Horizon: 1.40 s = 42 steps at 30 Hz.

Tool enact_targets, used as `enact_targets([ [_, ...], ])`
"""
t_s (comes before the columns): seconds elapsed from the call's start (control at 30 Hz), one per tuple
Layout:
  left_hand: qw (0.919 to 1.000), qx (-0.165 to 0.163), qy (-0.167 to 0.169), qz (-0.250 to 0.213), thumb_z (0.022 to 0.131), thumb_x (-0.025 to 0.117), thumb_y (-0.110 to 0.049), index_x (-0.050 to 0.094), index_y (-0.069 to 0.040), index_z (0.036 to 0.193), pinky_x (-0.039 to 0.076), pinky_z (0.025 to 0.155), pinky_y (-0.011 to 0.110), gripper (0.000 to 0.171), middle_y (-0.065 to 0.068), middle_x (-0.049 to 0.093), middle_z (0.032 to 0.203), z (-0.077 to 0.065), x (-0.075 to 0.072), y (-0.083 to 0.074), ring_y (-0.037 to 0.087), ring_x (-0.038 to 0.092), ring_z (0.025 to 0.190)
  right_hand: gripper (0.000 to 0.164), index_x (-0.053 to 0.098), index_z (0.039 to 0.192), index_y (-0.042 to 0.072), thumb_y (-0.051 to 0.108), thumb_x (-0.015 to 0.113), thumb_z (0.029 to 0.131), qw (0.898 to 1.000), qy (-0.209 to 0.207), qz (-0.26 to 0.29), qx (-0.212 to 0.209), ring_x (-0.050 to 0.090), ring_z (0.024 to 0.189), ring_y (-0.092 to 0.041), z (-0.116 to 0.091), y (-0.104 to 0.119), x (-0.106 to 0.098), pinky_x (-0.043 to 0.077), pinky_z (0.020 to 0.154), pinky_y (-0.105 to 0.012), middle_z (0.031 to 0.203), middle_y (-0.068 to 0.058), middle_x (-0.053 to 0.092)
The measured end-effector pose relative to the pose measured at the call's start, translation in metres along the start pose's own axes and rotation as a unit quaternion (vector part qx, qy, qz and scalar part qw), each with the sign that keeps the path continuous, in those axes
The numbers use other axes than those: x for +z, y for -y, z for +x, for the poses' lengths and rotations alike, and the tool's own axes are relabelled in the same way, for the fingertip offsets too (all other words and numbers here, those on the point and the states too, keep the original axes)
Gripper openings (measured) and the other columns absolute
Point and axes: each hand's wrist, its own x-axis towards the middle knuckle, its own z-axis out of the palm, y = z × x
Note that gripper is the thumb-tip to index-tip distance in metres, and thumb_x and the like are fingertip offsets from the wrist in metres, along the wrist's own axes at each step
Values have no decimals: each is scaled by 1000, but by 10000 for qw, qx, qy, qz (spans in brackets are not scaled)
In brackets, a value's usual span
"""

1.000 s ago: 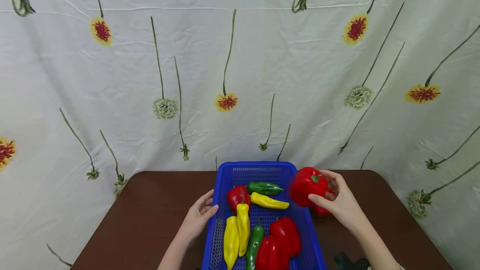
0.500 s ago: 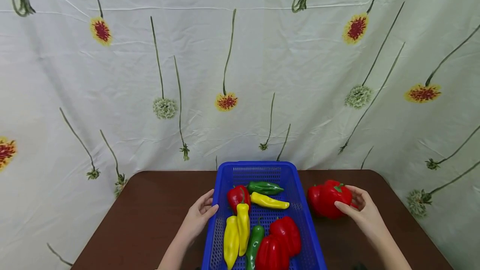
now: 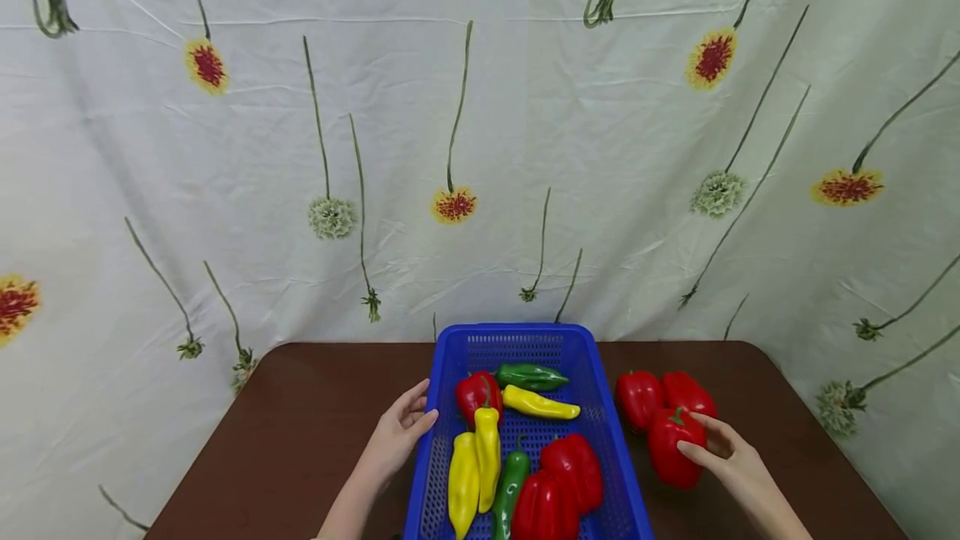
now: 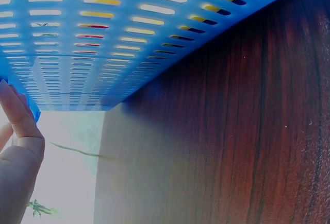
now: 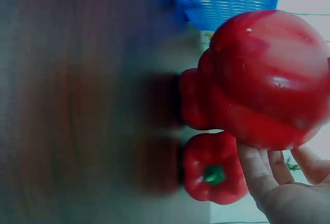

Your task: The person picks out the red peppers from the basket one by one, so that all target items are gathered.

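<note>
My right hand (image 3: 723, 458) grips a red bell pepper (image 3: 675, 448), its green stem up, to the right of the blue basket (image 3: 611, 419). In the right wrist view the held pepper (image 5: 273, 80) looks raised off the tabletop, fingers along its side. Behind it on the table sit two more red peppers, one at the left (image 3: 640, 400) and one at the right (image 3: 688, 394). My left hand (image 3: 396, 432) holds the basket's left rim between thumb and fingers; the left wrist view shows this hand (image 4: 20, 136) at the slotted wall.
Inside the basket lie several red bell peppers (image 3: 572, 472), yellow long peppers (image 3: 540, 402) and green peppers (image 3: 531, 376). The dark brown table (image 3: 315, 432) ends at a white flowered cloth (image 3: 480, 273) hanging behind.
My right hand has carried the red pepper from over the basket's right rim out to the right, then nearer, in front of the other two peppers. My left hand stays on the rim.
</note>
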Motion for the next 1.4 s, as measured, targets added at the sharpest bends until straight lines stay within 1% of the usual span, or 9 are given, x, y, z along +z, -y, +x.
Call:
enact_targets([
  [0.1, 10000, -8, 22, -43, 94, 65, -9, 45, -1, 145, 56, 83, 26, 55, 17, 60, 115, 0, 0, 1, 21, 63, 96, 77, 35, 149, 0, 45, 64, 93, 10000, 18, -41, 25, 46, 131, -42, 2, -6, 4, 50, 96, -47, 148, -29, 40],
  [0.27, 10000, -23, 27, -5, 94, 65, -10, 45, -1, 145, 56, 86, 26, 55, 16, 60, 116, 0, 0, 4, 21, 63, 98, 80, 36, 148, -1, 48, 64, 92, 9997, 151, -143, 135, 44, 130, -45, 6, -13, 8, 49, 95, -49, 148, -31, 37],
  [0.4, 10000, -19, 35, 39, 95, 64, -11, 45, -1, 145, 56, 87, 27, 55, 16, 59, 117, -1, 0, 4, 21, 63, 99, 80, 36, 146, -6, 48, 63, 93, 9994, 205, -193, 192, 49, 123, -44, 10, -18, 10, 50, 92, -48, 143, -33, 41],
  [0.53, 10000, -6, 43, 8, 95, 64, -10, 44, -1, 145, 56, 87, 28, 55, 17, 60, 117, -2, 0, 3, 21, 63, 99, 78, 36, 143, -11, 44, 63, 94, 9996, 190, -93, 193, 56, 114, -38, 13, -22, 13, 53, 88, -44, 136, -35, 46],
  [0.6, 10000, -3, 40, -15, 95, 64, -10, 44, -1, 145, 56, 87, 27, 55, 17, 60, 117, -2, 1, 3, 22, 63, 99, 77, 36, 142, -12, 41, 63, 94, 9995, 185, 46, 246, 57, 113, -35, 14, -22, 14, 54, 89, -43, 136, -35, 46],
  [0.83, 9999, -36, 7, -115, 94, 65, -8, 46, -1, 145, 55, 82, 23, 54, 17, 59, 115, -1, 1, 3, 21, 62, 96, 79, 37, 141, -14, 45, 62, 94, 9981, 268, 311, 467, 61, 109, -30, 16, -24, 16, 54, 91, -45, 139, -36, 43],
  [0.93, 9999, -47, -9, -125, 94, 65, -8, 46, -1, 144, 55, 82, 22, 55, 17, 59, 115, -1, 1, 3, 20, 62, 96, 79, 37, 141, -14, 47, 59, 96, 9976, 324, 328, 513, 62, 109, -31, 17, -25, 16, 53, 92, -46, 140, -36, 42],
  [1.1, 9999, -54, -18, -85, 93, 66, -10, 46, -1, 145, 55, 83, 24, 55, 17, 59, 115, -1, 1, 3, 20, 63, 97, 81, 38, 141, -15, 51, 54, 97, 9975, 362, 275, 548, 63, 110, -34, 19, -29, 17, 52, 93, -47, 143, -36, 40],
  [1.4, 9999, -53, -24, -87, 94, 65, -9, 46, -2, 145, 55, 85, 24, 55, 16, 59, 116, -1, 1, -2, 19, 62, 97, 82, 39, 138, -18, 53, 50, 98, 9983, 309, 120, 474, 62, 111, -34, 23, -34, 20, 54, 91, -45, 140, -36, 44],
])
